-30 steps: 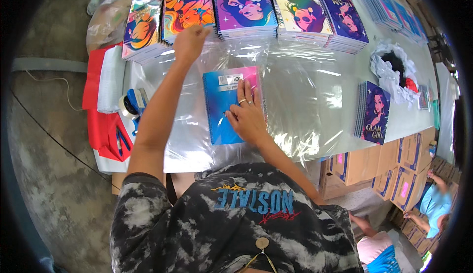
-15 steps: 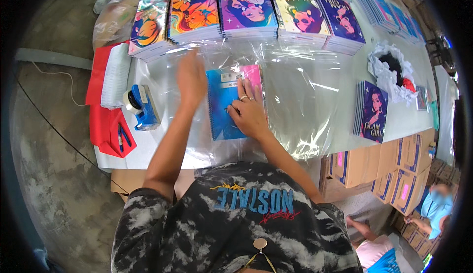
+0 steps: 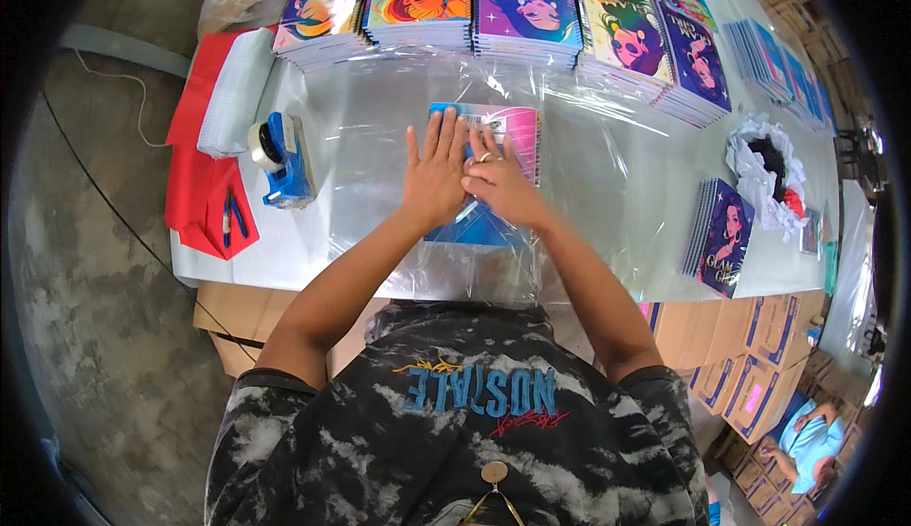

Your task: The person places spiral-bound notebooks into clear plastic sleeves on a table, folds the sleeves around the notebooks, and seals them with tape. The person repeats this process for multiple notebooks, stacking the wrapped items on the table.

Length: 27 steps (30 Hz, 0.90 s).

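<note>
A spiral notebook [image 3: 524, 125] with a blue and pink cover lies in front of me, under and among clear plastic film [image 3: 584, 213]. My left hand [image 3: 437, 173] rests flat on its left part, fingers stretched and spread away from me. Beside it my right hand [image 3: 506, 184], with a ring on one finger, presses on the cover, its fingers extended and its thumb side touching my left hand. I see nothing gripped in either hand. A pale label near the top of the cover is partly hidden by the fingers.
A blue tape dispenser [image 3: 289, 170] stands left of the film. Farther left lie red sheets [image 3: 195, 99], a white stack [image 3: 235, 94] and pens [image 3: 232, 217]. Stacked notebooks [image 3: 527, 13] line the back. On the right are more notebooks [image 3: 726, 241] and crumpled white wrapping [image 3: 745, 156]. Cartons [image 3: 702, 336] stand below; a person [image 3: 807, 441] sits beyond.
My left hand has come from the left of the notebook down onto it, beside my right hand. The right hand stays on the cover, and the whole view has shifted.
</note>
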Each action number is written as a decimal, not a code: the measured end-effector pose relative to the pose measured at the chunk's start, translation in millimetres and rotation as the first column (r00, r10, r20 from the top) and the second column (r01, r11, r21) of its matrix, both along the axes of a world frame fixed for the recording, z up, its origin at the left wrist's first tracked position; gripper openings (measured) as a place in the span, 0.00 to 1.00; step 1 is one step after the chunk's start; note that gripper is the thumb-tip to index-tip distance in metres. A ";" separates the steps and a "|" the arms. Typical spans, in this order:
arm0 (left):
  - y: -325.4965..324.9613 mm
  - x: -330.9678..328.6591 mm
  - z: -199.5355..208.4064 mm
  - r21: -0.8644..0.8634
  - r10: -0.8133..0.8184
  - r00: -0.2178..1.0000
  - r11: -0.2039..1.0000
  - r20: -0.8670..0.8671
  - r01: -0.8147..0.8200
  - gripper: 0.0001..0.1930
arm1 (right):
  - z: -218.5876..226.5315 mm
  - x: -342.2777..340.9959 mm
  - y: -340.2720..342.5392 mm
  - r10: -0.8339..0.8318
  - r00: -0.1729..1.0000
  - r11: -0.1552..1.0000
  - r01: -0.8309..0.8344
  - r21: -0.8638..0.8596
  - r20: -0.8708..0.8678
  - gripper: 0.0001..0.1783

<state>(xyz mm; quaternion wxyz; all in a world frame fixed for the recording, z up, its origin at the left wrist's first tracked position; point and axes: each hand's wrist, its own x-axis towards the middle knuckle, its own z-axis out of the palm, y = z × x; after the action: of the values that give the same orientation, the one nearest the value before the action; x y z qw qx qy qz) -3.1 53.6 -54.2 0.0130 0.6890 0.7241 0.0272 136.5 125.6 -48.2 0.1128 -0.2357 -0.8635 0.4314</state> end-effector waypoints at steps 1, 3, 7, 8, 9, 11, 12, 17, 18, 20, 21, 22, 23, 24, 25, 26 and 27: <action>-6.8 4.6 1.0 -0.015 0.029 0.999 0.999 0.028 -0.028 0.36 | 8.1 4.3 7.9 0.040 0.999 0.997 -0.038 -0.063 0.028 0.16; -24.6 25.6 4.9 -0.032 0.075 0.994 0.997 0.085 -0.072 0.38 | 14.2 6.3 12.8 0.075 0.995 0.987 -0.065 -0.146 0.063 0.17; -103.7 83.7 6.6 -0.024 -0.260 0.868 0.954 0.422 0.298 0.38 | 17.0 -0.1 11.7 0.096 0.977 0.988 -0.071 -0.134 0.191 0.17; -108.5 85.4 2.2 -0.079 -0.251 0.743 0.923 0.621 0.377 0.36 | 19.5 -3.2 11.3 0.109 0.962 0.991 -0.086 -0.101 0.250 0.17; -107.3 84.9 7.3 -0.105 -0.215 0.581 0.878 0.785 0.467 0.35 | 25.1 -6.3 11.7 0.116 0.944 0.991 -0.087 -0.104 0.309 0.16; -101.6 82.3 17.0 0.013 -0.247 0.498 0.905 0.831 0.426 0.32 | 35.1 -11.8 12.4 0.128 0.897 0.990 -0.089 -0.111 0.423 0.15; -93.2 78.2 24.5 0.157 -0.315 0.605 0.941 0.731 0.300 0.31 | 36.9 -12.9 14.5 0.141 0.888 0.986 -0.087 -0.140 0.437 0.15; -56.9 72.5 17.5 0.295 -0.310 0.841 0.937 0.443 0.190 0.21 | 39.3 -20.2 12.8 0.166 0.832 0.986 -0.134 -0.097 0.530 0.12; -62.4 68.5 18.4 0.180 -0.350 0.730 0.935 0.586 0.304 0.19 | 42.6 -21.2 12.5 0.177 0.830 0.984 -0.152 -0.091 0.528 0.10; -81.8 61.0 25.1 0.002 -0.301 0.460 0.839 0.836 0.545 0.13 | 50.8 -18.4 9.7 0.211 0.830 0.977 -0.194 -0.087 0.516 0.08; -86.7 47.0 35.0 -0.032 -0.159 0.388 0.897 0.908 0.441 0.11 | 49.0 -14.8 10.5 0.184 0.846 0.982 -0.177 -0.062 0.501 0.07; -96.9 25.2 50.4 -0.083 -0.020 0.292 0.938 0.956 0.336 0.08 | 44.3 -11.0 11.3 0.160 0.861 0.986 -0.159 -0.043 0.484 0.07; -109.4 2.9 60.3 -0.148 0.110 0.173 0.963 0.979 0.224 0.06 | 41.4 -10.7 9.6 0.142 0.874 0.989 -0.147 -0.025 0.465 0.07; -115.4 -25.7 56.5 -0.091 0.097 0.081 0.993 0.992 -0.070 0.06 | 47.0 -11.7 6.0 0.113 0.859 0.987 -0.153 0.040 0.499 0.13; -117.9 -66.3 55.9 -0.265 0.364 0.166 0.863 0.916 -0.430 0.07 | 45.0 -11.8 5.8 0.078 0.883 0.990 -0.122 0.067 0.463 0.17; -115.0 -102.7 57.3 0.060 0.308 0.391 0.715 0.868 -0.696 0.09 | 40.1 -9.8 6.6 0.038 0.901 0.992 -0.086 0.094 0.431 0.22; -119.0 -139.2 57.0 0.256 0.451 0.542 0.552 0.709 -0.793 0.13 | 37.7 -9.3 5.7 0.004 0.918 0.992 -0.055 0.118 0.396 0.27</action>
<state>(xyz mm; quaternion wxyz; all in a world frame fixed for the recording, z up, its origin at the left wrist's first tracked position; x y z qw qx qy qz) -142.3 -65.4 2.8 0.0169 0.2956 0.8473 0.4409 127.2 131.3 -10.5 -0.0552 -0.2973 -0.8974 0.3212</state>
